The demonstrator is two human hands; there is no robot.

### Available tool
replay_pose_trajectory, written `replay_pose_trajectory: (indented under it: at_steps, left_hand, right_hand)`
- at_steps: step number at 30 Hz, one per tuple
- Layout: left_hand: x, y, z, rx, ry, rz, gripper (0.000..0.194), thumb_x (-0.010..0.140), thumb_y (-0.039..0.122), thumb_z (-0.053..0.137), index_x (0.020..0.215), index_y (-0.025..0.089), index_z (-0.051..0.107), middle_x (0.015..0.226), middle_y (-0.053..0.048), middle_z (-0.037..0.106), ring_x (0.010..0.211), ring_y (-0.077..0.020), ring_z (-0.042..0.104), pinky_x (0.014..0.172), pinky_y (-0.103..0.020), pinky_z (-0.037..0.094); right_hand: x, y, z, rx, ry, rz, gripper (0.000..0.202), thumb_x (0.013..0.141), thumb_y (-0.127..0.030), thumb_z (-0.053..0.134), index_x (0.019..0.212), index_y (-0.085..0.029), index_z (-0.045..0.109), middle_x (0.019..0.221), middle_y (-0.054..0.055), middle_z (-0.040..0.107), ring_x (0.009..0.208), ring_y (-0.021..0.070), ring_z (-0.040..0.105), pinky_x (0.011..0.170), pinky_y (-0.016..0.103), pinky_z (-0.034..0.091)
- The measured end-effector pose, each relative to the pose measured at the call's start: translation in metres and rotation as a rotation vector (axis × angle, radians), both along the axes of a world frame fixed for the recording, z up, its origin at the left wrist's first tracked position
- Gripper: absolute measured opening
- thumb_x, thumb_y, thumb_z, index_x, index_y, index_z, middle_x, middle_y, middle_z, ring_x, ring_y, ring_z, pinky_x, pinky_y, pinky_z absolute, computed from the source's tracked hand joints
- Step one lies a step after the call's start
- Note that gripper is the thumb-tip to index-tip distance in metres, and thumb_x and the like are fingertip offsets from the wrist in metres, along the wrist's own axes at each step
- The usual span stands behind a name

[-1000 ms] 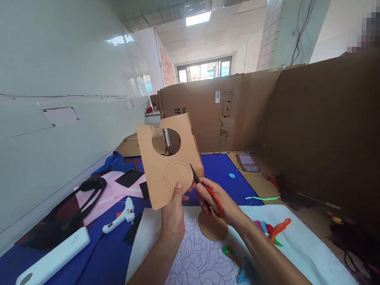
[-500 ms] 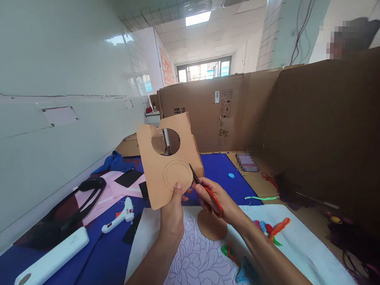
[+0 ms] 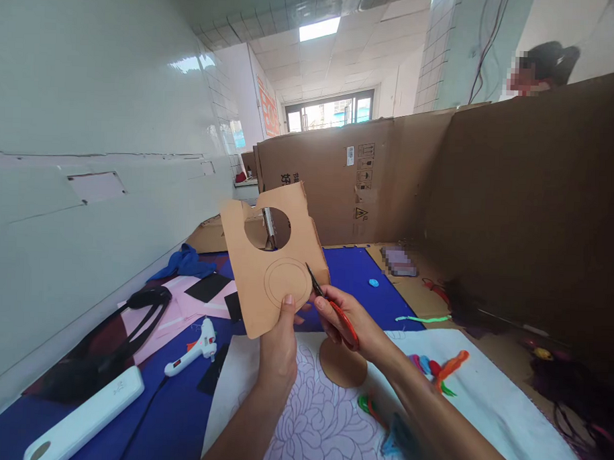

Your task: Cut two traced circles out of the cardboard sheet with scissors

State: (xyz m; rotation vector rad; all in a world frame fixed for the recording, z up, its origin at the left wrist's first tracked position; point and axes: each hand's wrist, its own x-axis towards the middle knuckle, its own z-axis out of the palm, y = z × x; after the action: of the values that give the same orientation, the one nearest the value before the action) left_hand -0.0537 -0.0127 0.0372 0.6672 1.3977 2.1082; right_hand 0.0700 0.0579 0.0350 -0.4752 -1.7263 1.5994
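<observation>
My left hand (image 3: 279,336) grips the lower part of a tan cardboard sheet (image 3: 249,288), thumb on its front. The sheet has a round hole near its top and two drawn circles, one inside the other, below the hole. In my right hand (image 3: 351,322) are red-handled scissors (image 3: 345,320), their dark blades at the sheet's right side beside the drawn circles. Under my hands, a cut cardboard disc (image 3: 343,365) lies on a white cloth (image 3: 310,418) printed with petal outlines.
On the left lie a white glue gun (image 3: 195,350), a long white device (image 3: 86,417), black straps (image 3: 148,305) and pink sheets (image 3: 178,306). Coloured yarn (image 3: 450,369) rests on the cloth at right. Cardboard walls (image 3: 334,177) stand behind; a person's head (image 3: 544,67) shows above them.
My hands, the sheet and the scissors stay almost in place; the scissor handles shift very slightly. The person's head behind the cardboard wall has moved left.
</observation>
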Motion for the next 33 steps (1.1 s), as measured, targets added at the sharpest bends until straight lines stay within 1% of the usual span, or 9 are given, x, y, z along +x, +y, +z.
replay_pose_trajectory:
  at_steps: [5,10,14,18,25,30,33]
  left_hand:
    - [0.0,0.001,0.0,-0.018,0.012,0.025,0.056,0.073,0.062,0.086,0.104,0.016,0.078,0.098,-0.01,0.079,0.07,-0.0173,0.062,0.07,-0.034,0.051]
    - [0.0,0.002,0.0,-0.018,-0.006,0.033,0.055,0.072,0.061,0.087,0.105,0.017,0.078,0.101,-0.009,0.078,0.069,-0.0161,0.061,0.07,-0.034,0.051]
    - [-0.003,0.004,0.0,0.005,-0.016,0.013,0.051,0.072,0.058,0.087,0.101,0.017,0.078,0.099,-0.009,0.078,0.07,-0.0167,0.062,0.068,-0.033,0.05]
    - [-0.007,0.005,-0.001,0.024,0.003,-0.036,0.048,0.075,0.058,0.086,0.098,0.017,0.079,0.097,-0.01,0.079,0.076,-0.019,0.066,0.067,-0.032,0.051]
    - [-0.011,0.006,-0.001,0.034,0.05,-0.073,0.042,0.079,0.055,0.084,0.093,0.016,0.079,0.097,-0.012,0.08,0.077,-0.0205,0.069,0.066,-0.032,0.052]
    - [-0.01,0.006,-0.001,0.024,0.051,-0.047,0.044,0.074,0.057,0.087,0.092,0.017,0.079,0.092,-0.009,0.079,0.069,-0.0176,0.063,0.066,-0.032,0.052]
    - [-0.01,0.007,-0.003,0.02,0.035,-0.029,0.048,0.07,0.058,0.09,0.095,0.018,0.079,0.094,-0.009,0.08,0.073,-0.0193,0.066,0.064,-0.032,0.053]
  right_hand:
    - [0.001,-0.002,0.006,0.004,-0.036,-0.029,0.059,0.089,-0.081,0.064,0.089,-0.022,0.061,0.054,-0.008,0.048,0.04,0.0091,0.037,0.038,0.022,0.026]
    - [0.002,-0.003,0.009,0.003,-0.056,-0.046,0.06,0.087,-0.082,0.066,0.087,-0.022,0.064,0.052,-0.008,0.046,0.039,0.0094,0.034,0.038,0.024,0.024]
    - [0.004,-0.003,0.01,0.01,-0.069,-0.052,0.056,0.089,-0.078,0.067,0.088,-0.021,0.066,0.05,-0.008,0.047,0.038,0.0092,0.034,0.038,0.024,0.024]
    - [0.003,-0.003,0.007,0.0,-0.078,-0.051,0.055,0.093,-0.076,0.064,0.089,-0.021,0.066,0.049,-0.008,0.046,0.037,0.0092,0.034,0.036,0.023,0.023]
    - [-0.002,-0.001,0.0,-0.022,-0.034,-0.047,0.054,0.094,-0.075,0.062,0.09,-0.021,0.063,0.055,-0.009,0.047,0.038,0.0083,0.037,0.036,0.022,0.029]
    - [-0.005,-0.001,-0.004,-0.105,-0.012,-0.046,0.057,0.089,-0.078,0.067,0.091,-0.022,0.06,0.059,-0.008,0.054,0.041,0.0097,0.049,0.039,0.022,0.039]
    - [-0.007,-0.001,-0.008,-0.182,-0.024,-0.029,0.059,0.085,-0.078,0.071,0.095,-0.021,0.061,0.061,-0.007,0.058,0.043,0.0106,0.055,0.041,0.022,0.044]
